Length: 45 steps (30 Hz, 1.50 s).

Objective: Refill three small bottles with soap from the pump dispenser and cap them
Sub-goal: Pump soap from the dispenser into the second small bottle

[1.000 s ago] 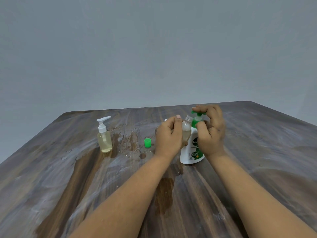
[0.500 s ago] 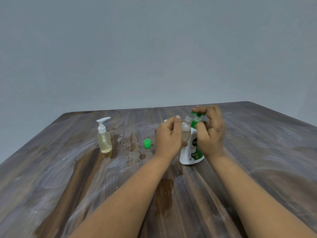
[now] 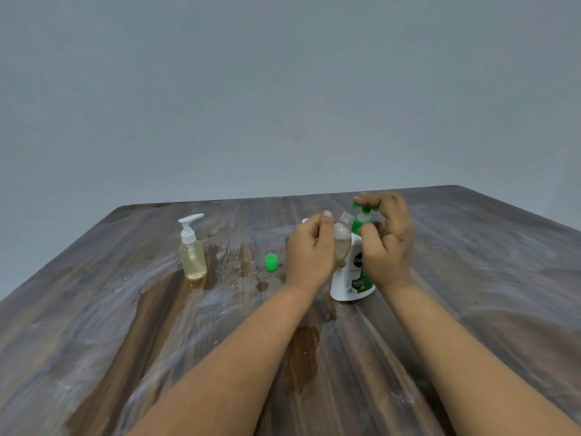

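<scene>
One head-worn view — looking forward and down across the table [image 3: 94, 341], forearms close below.

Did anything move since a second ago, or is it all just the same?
Almost nothing moved. The left hand still holds the small bottle tilted under the spout, and the right hand still rests on the green pump of the dispenser. The green cap and the clear pump bottle stand where they were on the wet table.

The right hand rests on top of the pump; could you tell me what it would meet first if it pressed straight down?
The right hand already touches the dispenser's green pump head; pressing down would push it toward the white dispenser.
</scene>
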Each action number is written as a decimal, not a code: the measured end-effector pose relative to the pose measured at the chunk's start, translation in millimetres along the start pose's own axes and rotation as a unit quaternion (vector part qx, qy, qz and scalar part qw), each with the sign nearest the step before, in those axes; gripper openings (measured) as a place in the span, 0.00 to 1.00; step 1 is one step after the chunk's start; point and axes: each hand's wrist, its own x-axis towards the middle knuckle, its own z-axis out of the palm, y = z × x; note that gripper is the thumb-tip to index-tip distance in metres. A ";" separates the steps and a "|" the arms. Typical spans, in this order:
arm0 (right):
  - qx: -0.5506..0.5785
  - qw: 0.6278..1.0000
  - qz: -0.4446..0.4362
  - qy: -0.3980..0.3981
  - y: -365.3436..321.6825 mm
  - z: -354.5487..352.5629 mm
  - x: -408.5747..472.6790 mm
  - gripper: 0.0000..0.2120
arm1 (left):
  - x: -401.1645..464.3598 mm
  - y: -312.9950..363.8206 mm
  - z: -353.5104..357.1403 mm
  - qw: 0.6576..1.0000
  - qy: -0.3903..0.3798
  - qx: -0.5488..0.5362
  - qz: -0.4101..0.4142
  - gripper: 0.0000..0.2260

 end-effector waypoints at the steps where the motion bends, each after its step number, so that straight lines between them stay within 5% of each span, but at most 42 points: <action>1: -0.001 1.000 0.002 0.001 0.0 0.0 0.0 0.17 | -0.1 0.1 0.0 1.000 0.000 0.001 -0.001 0.22; 45: -0.002 1.000 0.007 -0.002 -0.5 -0.4 0.7 0.18 | -0.6 1.4 -0.5 1.000 -0.008 -0.017 -0.002 0.21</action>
